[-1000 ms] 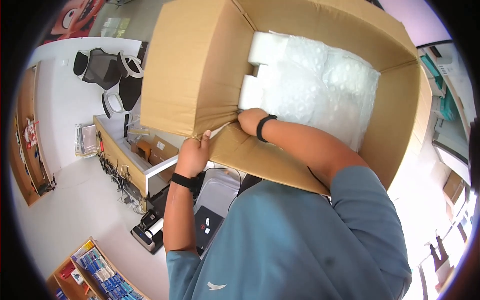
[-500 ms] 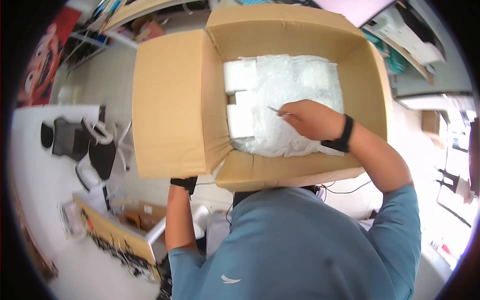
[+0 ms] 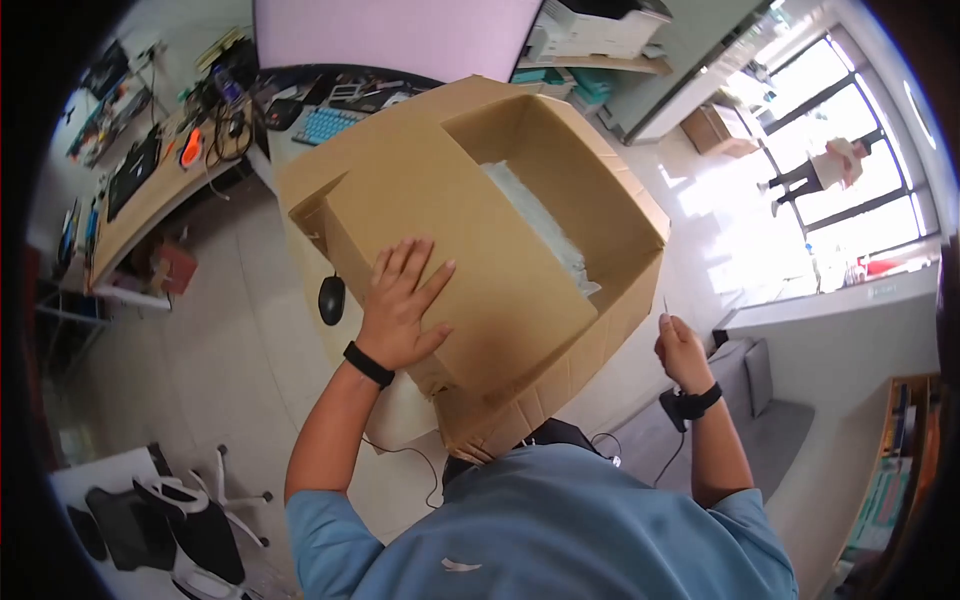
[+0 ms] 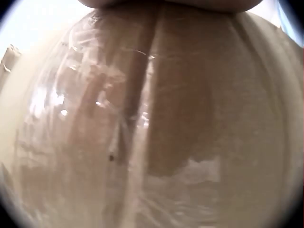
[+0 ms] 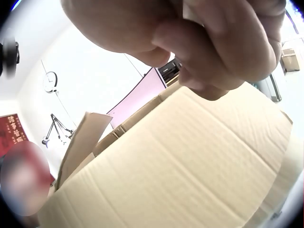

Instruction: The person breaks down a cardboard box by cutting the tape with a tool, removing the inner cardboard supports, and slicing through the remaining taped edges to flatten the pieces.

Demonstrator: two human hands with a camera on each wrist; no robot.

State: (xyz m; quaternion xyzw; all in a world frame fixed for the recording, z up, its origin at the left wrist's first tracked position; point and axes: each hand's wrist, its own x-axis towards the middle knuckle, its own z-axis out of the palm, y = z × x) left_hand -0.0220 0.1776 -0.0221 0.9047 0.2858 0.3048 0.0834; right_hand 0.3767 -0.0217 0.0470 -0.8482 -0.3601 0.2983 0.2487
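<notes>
A large cardboard box [image 3: 610,190] stands in front of me, its left flap [image 3: 440,260] folded over much of the opening. My left hand [image 3: 400,315] lies on that flap with fingers spread. In the left wrist view, glossy clear tape [image 4: 61,99] runs along a cardboard seam. Through the gap shows clear bubble wrap [image 3: 540,225]; the white blocks under the flap are hidden. Out to the right of the box, my right hand [image 3: 683,357] pinches a thin pointed metal blade [image 3: 665,304]. Its curled fingers [image 5: 223,52] fill the top of the right wrist view, above the box wall.
Behind the box are a monitor [image 3: 395,35], a blue keyboard [image 3: 328,125] and a printer [image 3: 595,35]. A black mouse [image 3: 332,300] lies left of the box. A grey sofa [image 3: 735,410] stands right, an office chair [image 3: 160,530] lower left. Another person [image 3: 835,165] is by the windows.
The left flap has swung over the opening, with my left hand now on top. My right hand has moved from above the bubble wrap to outside the box, still holding the blade. The view has turned.
</notes>
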